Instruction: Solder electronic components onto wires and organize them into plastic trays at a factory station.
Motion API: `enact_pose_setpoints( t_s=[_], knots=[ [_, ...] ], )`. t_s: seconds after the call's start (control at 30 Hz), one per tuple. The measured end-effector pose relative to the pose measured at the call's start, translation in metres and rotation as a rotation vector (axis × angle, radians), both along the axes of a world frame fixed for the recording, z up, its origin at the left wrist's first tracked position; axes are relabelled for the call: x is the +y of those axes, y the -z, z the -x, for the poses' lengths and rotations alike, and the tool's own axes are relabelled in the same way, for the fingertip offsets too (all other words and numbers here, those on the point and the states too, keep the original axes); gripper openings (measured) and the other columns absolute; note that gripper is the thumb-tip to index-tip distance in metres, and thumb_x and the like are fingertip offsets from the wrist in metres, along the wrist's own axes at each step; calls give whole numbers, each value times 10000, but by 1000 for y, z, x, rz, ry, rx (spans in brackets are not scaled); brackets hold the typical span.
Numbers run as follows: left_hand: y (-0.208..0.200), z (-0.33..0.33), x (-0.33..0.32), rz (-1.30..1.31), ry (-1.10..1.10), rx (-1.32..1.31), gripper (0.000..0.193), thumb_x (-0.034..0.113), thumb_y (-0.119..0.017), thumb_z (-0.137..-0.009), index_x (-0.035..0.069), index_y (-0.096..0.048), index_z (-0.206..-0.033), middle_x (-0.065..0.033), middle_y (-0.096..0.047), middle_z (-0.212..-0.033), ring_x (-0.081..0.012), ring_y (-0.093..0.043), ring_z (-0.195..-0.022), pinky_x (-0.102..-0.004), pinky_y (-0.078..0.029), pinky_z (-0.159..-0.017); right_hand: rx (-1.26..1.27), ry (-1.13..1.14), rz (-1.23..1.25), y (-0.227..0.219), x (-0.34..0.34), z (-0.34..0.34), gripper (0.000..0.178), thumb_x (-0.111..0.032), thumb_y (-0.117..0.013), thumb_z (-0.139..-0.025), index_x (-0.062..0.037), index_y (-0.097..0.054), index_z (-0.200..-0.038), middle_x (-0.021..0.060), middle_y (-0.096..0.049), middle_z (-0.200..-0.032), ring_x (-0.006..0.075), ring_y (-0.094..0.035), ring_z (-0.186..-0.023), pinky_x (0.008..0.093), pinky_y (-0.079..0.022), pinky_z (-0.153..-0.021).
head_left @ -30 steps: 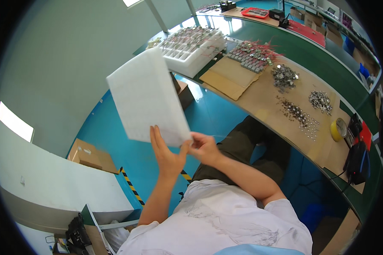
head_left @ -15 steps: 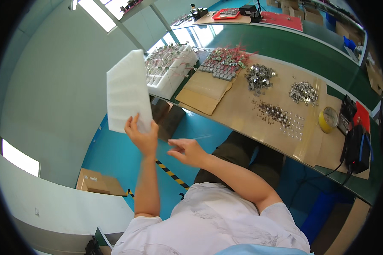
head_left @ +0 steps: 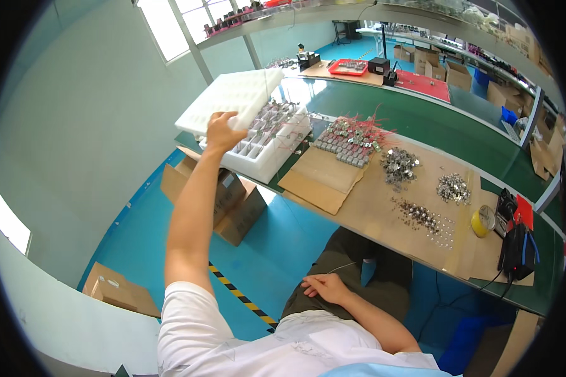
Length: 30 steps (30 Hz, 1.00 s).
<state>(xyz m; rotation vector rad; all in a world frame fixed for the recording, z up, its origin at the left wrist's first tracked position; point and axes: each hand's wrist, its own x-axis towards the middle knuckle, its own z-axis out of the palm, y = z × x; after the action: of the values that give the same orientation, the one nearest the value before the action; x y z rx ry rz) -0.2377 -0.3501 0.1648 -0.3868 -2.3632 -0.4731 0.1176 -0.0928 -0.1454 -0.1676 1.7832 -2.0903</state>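
Note:
My left hand [head_left: 225,133] is closed on the near edge of a white foam sheet [head_left: 229,97] with rows of shallow dimples. The sheet is tilted over the left part of a white foam box [head_left: 261,164], hiding some of it. In the box's compartments are several small metal parts with wires [head_left: 271,129]. My right hand [head_left: 327,288] lies on my thigh, fingers loosely extended with nothing visible in them. A thin pale wire or string [head_left: 344,266] runs close by it.
On the bench are a cardboard sheet [head_left: 317,182], grey blocks with red wires [head_left: 346,147], piles of metal pieces [head_left: 399,166], yellow tape [head_left: 483,221] and a black device [head_left: 519,251]. Cardboard boxes [head_left: 242,213] stand on the floor below the foam box.
The foam sheet has gone from upright beside the box to leaning over it, carried by my left hand. My right hand has dropped back to my thigh. The view has shifted too.

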Motion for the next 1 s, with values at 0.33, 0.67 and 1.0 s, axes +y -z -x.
enact_pose_setpoints(
  t_s=[0.33, 0.67, 1.0],
  knots=[
    [19, 6, 32, 143, 91, -317, 625, 438, -795, -669, 146, -782, -1221, -184, -730, -1241, -380, -652, -1220, -458, -523, -1047, -63, -39, -109, -19, 12, 3, 341, -213, -563, -1105, 60, -708, -1249, 154, -772, -1086, 172, -744, -863, 291, -621, -767],
    [20, 3, 37, 251, 54, -492, 495, 362, -735, -727, 70, -785, -1123, -198, -742, -1219, -366, -701, -1157, -452, -565, -982, -78, 154, 5, -53, 47, -76, 435, -279, -470, -1144, 74, -712, -1220, 189, -776, -1064, 228, -762, -883, 320, -622, -761],
    [19, -2, 33, 266, 88, -465, 662, 354, -748, -719, 120, -719, -1337, -191, -709, -1322, -394, -646, -1252, -475, -488, -1099, 45, 544, -140, -59, 82, -99, 394, -244, -499, -1132, 60, -748, -1118, 123, -723, -1056, 184, -714, -864, 291, -603, -717]
  ],
)
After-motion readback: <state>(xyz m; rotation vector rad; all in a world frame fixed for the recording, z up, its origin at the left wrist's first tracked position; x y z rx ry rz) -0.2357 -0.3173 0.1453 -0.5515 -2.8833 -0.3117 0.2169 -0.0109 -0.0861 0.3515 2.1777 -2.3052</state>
